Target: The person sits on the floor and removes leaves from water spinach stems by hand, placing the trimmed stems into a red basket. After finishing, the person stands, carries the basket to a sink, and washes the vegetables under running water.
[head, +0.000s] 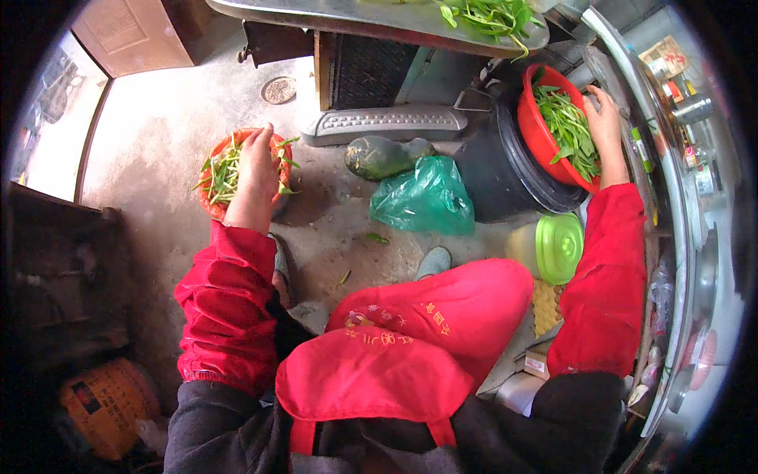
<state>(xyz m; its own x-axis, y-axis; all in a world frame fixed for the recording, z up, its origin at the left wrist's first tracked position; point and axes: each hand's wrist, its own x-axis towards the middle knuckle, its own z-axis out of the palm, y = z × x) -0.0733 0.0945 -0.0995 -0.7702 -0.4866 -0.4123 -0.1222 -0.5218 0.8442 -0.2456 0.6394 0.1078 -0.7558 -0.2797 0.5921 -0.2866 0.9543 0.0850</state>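
My left hand [256, 172] is over a small bin lined with an orange-red plastic bag [283, 188]. Green stems and leaves [222, 175] heap up inside the liner, and some poke past its edge. The back of the hand hides whatever is under its fingers. At the right, my right hand [604, 121] is beside the rim of a red plastic basin [543, 139], thumb and fingers apart, with nothing visible between them. Leafy green vegetables [565, 127] lie in this basin, which rests tilted on a large black bucket [491, 166].
A dark green gourd [379, 157] and a green plastic bag [423, 198] lie on the floor before me. Behind them is a grey ridged base [385, 123]. More greens [488, 21] lie on the metal tabletop [355, 13]. A lime-lidded container [559, 249] stands beside my right arm.
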